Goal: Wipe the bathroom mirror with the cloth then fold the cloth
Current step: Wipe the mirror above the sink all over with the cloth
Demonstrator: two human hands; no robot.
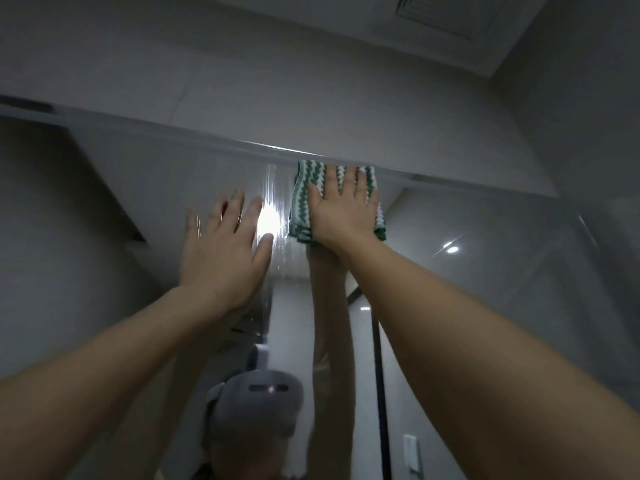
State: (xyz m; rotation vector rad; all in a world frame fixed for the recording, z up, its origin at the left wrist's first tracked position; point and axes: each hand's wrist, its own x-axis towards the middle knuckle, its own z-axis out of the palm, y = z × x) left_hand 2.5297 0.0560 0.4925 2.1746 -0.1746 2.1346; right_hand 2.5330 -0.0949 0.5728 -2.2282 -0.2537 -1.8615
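Observation:
The bathroom mirror (485, 265) fills the lower view, its top edge running from upper left down to the right. A green-and-white zigzag cloth (300, 206) lies flat against the glass just under that top edge. My right hand (343, 213) presses the cloth with straight, spread fingers. My left hand (225, 251) is raised to the left of it, fingers straight, flat at the mirror with nothing in it. Wet streaks and a bright light glare show on the glass between the two hands.
Above the mirror is a grey tiled wall (311, 81) and a ceiling with a vent (446, 12). The reflection shows my arms, a head-worn device (263, 400), a dark door frame (379, 375) and a ceiling light (452, 250).

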